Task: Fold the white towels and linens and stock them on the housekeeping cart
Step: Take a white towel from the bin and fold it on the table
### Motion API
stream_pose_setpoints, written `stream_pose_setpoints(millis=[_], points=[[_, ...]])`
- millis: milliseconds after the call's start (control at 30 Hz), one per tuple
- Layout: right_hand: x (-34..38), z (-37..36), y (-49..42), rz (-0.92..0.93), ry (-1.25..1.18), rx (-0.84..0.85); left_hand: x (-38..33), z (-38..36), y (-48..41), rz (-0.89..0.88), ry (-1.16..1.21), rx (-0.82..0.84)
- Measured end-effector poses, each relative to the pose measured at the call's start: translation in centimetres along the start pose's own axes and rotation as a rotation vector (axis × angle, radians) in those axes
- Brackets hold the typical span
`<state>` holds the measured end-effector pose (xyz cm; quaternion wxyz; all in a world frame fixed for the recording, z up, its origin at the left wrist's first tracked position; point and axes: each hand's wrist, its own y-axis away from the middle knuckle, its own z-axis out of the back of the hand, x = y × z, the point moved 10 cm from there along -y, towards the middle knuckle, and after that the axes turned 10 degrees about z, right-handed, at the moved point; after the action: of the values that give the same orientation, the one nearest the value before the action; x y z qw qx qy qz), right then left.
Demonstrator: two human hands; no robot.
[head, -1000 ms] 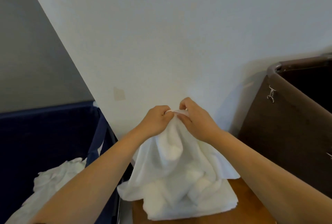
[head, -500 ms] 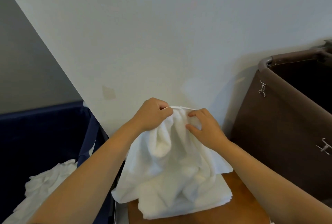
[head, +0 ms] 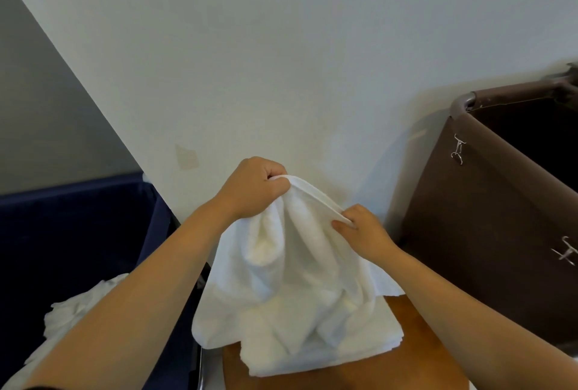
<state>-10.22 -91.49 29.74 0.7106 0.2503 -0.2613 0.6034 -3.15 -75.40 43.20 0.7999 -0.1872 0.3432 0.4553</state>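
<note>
Left hand (head: 253, 189): fist gripping white towel (head: 291, 280) hem, frame centre.
Right hand (head: 364, 235): pinching same hem, toward 4 o'clock.
Drape: lower folds heaped on wooden top (head: 416, 358), 6 o'clock.
Cut off: crumpled linens (head: 72, 311), 8 o'clock edge.

Orange-brown wooden surface (head: 422, 358) at the bottom of view, pile of folded white towels (head: 328, 358) lying on it, layered edges showing on the right, loose white towel (head: 297, 264) draped onto the pile

Soft even light, wide-angle distortion
</note>
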Motion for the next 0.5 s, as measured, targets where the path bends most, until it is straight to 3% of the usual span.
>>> stream_pose_setpoints(millis=[133,333,500], points=[[-0.9,0.1,0.7,-0.02,-0.057,0.0,2.0,1.3,-0.5,0.073,0.01,-0.049],[0.2,-1.5,0.5,-0.017,-0.249,0.082,2.2,0.2,0.3,0.147,0.271,0.14],[0.8,-1.3,-0.2,-0.022,-0.241,0.087,2.2,0.2,1.1,0.227,0.457,0.267]])
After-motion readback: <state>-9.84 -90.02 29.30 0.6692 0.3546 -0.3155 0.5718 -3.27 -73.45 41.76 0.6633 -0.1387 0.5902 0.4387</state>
